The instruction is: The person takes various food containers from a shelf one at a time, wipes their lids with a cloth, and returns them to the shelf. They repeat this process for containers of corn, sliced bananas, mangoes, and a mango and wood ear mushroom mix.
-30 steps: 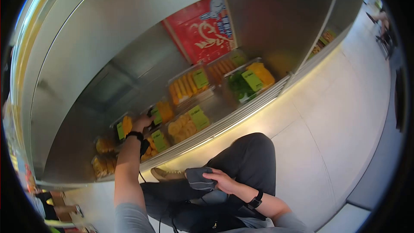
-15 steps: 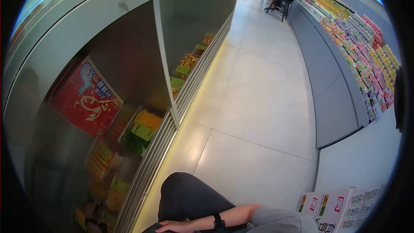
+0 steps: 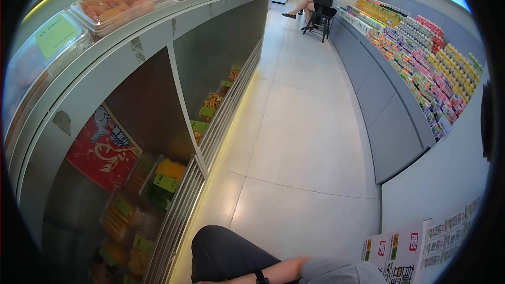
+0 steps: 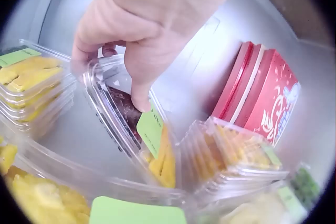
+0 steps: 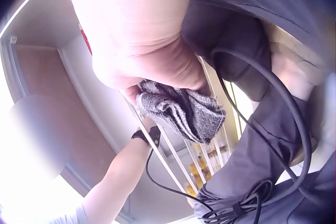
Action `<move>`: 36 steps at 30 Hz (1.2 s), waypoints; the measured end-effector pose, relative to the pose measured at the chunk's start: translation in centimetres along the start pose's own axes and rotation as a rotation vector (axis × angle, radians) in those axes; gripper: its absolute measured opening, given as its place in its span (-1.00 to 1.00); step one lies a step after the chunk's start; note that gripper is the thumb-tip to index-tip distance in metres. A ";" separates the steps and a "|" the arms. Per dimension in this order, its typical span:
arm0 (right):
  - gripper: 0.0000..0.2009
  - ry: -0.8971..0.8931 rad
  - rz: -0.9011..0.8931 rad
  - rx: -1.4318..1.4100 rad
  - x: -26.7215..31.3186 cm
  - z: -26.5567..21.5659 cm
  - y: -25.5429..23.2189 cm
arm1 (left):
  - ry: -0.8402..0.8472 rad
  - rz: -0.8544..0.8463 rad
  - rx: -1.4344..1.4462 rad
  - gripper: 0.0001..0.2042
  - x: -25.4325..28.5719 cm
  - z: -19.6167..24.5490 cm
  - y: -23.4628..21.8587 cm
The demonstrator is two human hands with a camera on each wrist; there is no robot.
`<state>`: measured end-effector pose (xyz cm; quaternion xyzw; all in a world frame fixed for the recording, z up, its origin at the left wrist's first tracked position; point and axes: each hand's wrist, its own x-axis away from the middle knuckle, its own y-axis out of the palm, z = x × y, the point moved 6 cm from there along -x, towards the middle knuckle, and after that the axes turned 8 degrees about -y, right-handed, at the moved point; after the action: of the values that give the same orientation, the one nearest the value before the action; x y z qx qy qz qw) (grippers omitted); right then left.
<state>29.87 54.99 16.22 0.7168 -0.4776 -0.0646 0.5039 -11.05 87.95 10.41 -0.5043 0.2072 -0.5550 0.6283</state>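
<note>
In the left wrist view my left hand point(image 4: 139, 35) grips a clear plastic box point(image 4: 118, 124) by its upper end, the thumb on the lid beside a green label point(image 4: 150, 131). The box is tilted and holds dark and yellow pieces. A stack of boxes with yellow fruit point(image 4: 34, 85) stands to its left, and more stacked boxes point(image 4: 231, 153) to its right. My right hand point(image 5: 152, 66) holds a folded grey striped cloth point(image 5: 181, 111) in the right wrist view. The head view does not show the right hand's fingers.
A red box point(image 3: 104, 147) leans inside the low cabinet, whose slatted front edge point(image 3: 176, 221) borders the aisle floor point(image 3: 294, 142). Packed boxes point(image 3: 113, 5) line the cabinet top. Shelves of bottles point(image 3: 421, 47) run along the right; a person point(image 3: 321, 0) sits far ahead. A black cable point(image 5: 278, 77) loops by my legs.
The head view has swung up and right, bringing in the aisle, the seated person and the cabinet top. Both hands have dropped largely out of that view.
</note>
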 end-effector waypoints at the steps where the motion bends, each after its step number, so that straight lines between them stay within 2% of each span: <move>1: -0.82 0.022 0.025 -0.029 0.8 -0.9 0.7 | 0.032 0.026 0.030 -0.47 0.0 0.6 -0.9; 5: -0.82 0.088 0.063 -0.019 -0.9 1.9 -1.1 | 0.131 0.143 0.140 -0.47 1.3 3.3 -4.3; 7: -0.81 0.125 0.040 -0.058 0.0 0.9 -0.7 | 0.177 0.185 0.226 -0.47 2.4 4.2 -6.1; 9: -0.78 0.077 0.080 -0.059 -1.5 2.0 -2.2 | 0.212 0.196 0.253 -0.45 0.9 1.9 -8.1; 11: -0.71 0.002 0.019 -0.057 -2.2 2.3 -2.7 | 0.286 0.157 0.287 -0.43 -1.5 -2.5 -10.0; 12: -0.59 0.007 -0.022 -0.075 -2.2 2.2 -2.6 | 0.360 0.157 0.261 -0.42 -0.7 -1.9 -10.9; 13: -0.59 0.006 -0.025 -0.072 -2.2 2.1 -2.8 | 0.254 -0.063 0.632 -0.40 1.0 -3.5 -11.9; 14: -0.45 -0.018 -0.060 0.069 -1.8 1.6 -2.6 | 0.099 -0.230 1.007 -0.38 8.3 1.0 -13.7; 15: -0.25 -0.038 -0.097 0.208 -1.6 1.6 -2.5 | -0.005 -0.090 0.988 -0.38 15.4 5.4 -14.8; 16: -0.43 -0.126 -0.231 0.171 -3.0 2.3 -3.2 | -0.117 0.049 0.968 -0.39 22.7 9.7 -15.9; 17: -0.47 -0.156 -0.164 0.188 -1.4 0.3 -1.9 | -0.229 0.180 0.949 -0.39 30.2 14.0 -17.0; 19: -0.51 -0.098 -0.078 0.072 -2.0 1.3 -3.0 | 0.025 0.023 1.307 -0.45 27.6 5.6 -16.2; 20: -0.53 -0.129 -0.071 0.002 -0.9 -0.1 -1.8 | 0.049 0.155 1.381 -0.41 28.7 3.6 -15.5; 21: -0.56 -0.141 -0.070 -0.068 0.5 -1.8 -0.7 | 0.000 0.279 1.355 -0.43 31.5 3.5 -15.0; 22: -0.60 -0.156 -0.049 -0.125 0.3 -1.5 -1.3 | -0.017 0.030 1.419 -0.46 34.3 5.1 -13.6; 23: -0.62 -0.177 -0.010 -0.107 1.0 -2.6 -1.1 | 0.074 0.083 1.421 -0.50 35.9 5.8 -13.0; 25: -0.62 -0.421 0.107 -0.063 3.1 -5.0 0.1 | 0.054 0.095 1.515 -0.61 40.2 8.3 -10.7; 27: -0.60 -0.729 0.190 0.188 5.2 -7.3 2.0 | 0.004 0.057 1.562 -0.63 41.8 8.4 -7.8; 29: -0.58 -1.040 0.200 0.643 6.9 -9.3 5.3 | 0.000 0.017 1.566 -0.64 42.7 8.9 -5.1; 30: -0.58 -1.026 0.185 0.638 6.1 -9.9 6.6 | -0.014 -0.001 1.562 -0.64 42.7 9.1 -3.9; 32: -0.51 -1.310 0.094 1.262 6.6 -10.9 11.1 | -0.006 -0.042 1.545 -0.64 43.3 9.9 -2.3; 34: -0.41 -1.259 0.084 1.522 4.6 -10.3 13.3 | 0.069 -0.036 1.510 -0.63 43.6 11.2 -1.2; 36: -0.36 -1.182 0.053 1.633 2.8 -8.9 15.6 | 0.111 0.004 1.436 -0.63 44.7 12.5 -1.1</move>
<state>26.84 58.18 33.84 0.6847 -0.5648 -0.0514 -0.4577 12.05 52.63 29.80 0.0627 -0.1765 -0.5778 0.7944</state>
